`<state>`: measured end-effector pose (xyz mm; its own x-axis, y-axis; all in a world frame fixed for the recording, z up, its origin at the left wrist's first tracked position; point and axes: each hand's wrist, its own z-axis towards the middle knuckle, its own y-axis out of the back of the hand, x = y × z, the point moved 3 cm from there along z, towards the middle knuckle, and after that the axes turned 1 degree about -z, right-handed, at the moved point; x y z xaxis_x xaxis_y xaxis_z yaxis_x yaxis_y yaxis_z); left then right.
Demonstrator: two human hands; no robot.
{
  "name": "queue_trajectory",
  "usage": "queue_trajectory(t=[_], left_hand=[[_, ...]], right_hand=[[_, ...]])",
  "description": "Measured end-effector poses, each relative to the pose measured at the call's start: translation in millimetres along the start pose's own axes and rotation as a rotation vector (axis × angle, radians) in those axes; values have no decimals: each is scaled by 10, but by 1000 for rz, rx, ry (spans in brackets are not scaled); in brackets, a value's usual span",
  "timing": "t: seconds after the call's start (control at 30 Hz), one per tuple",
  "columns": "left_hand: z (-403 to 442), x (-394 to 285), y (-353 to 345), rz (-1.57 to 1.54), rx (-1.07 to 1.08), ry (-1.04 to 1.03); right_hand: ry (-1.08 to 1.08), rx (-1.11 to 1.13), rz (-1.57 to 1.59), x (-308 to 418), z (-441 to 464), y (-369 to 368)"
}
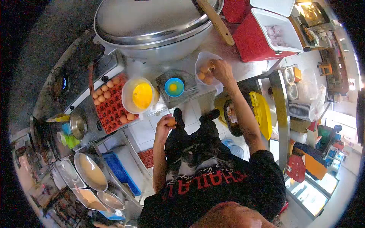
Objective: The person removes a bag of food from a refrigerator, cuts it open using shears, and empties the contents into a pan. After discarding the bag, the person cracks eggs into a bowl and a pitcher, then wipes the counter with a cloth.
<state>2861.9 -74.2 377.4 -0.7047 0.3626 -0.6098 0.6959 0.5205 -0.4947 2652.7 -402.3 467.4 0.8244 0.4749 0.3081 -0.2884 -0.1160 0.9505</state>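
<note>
My left hand (164,126) is closed around a brown egg (172,121) in front of the counter edge. My right hand (223,71) reaches into the mouth of a white plastic bag (199,64), its fingers pinched on an eggshell (211,68). Brown eggshells (204,74) lie inside that bag. Between my hands stands a small blue bowl (167,88) with one cracked egg in it. To its left, a clear plastic tub (127,95) holds many yellow yolks. A red egg tray (108,114) beside the tub carries several whole eggs (102,93) and many bare hollows.
A large lidded metal pot (152,24) stands at the back, a wooden paddle (215,21) across it. An open red cooler (247,38) is at the right rear. A lit gas burner (62,83) and metal bowls (91,171) are on the left. A yellow-rimmed bin (262,114) stands below.
</note>
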Motion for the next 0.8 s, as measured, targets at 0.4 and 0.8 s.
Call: queue_trajectory(t=[0.4, 0.8], left_hand=[[-156, -122, -16, 37, -45, -95], [87, -148, -275, 96, 23, -6]], right_hand=[[91, 186, -90, -102, 218, -95], [23, -159, 231, -15, -185, 265]])
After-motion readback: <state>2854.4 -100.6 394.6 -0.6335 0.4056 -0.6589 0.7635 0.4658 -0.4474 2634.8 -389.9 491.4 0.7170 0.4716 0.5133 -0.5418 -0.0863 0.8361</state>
